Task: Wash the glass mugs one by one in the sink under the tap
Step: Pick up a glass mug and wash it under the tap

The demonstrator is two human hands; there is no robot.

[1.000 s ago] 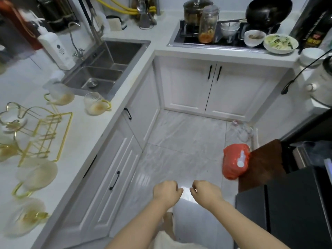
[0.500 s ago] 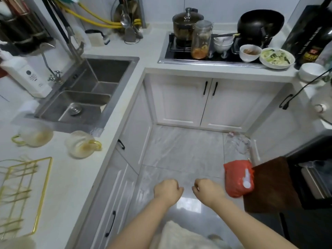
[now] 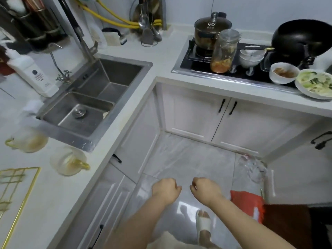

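Observation:
Two glass mugs with gold handles stand on the white counter just in front of the steel sink (image 3: 53,115): one mug (image 3: 28,141) at the far left, the other mug (image 3: 67,161) nearer the counter edge. Both hold brownish residue. The tap (image 3: 79,35) rises at the sink's back left. My left hand (image 3: 166,188) and my right hand (image 3: 204,190) are held out side by side over the floor, fingers curled into fists, holding nothing. Both are well to the right of the mugs.
A gold wire rack (image 3: 16,184) lies on the counter at the left. A white soap bottle (image 3: 34,74) stands beside the sink. The stove (image 3: 233,69) holds a pot, a jar, bowls and a wok. A red bag (image 3: 248,203) sits on the floor.
The view has shifted toward the sink, so the sink and both mugs appear closer and lower. My two fists keep the same pose over the floor.

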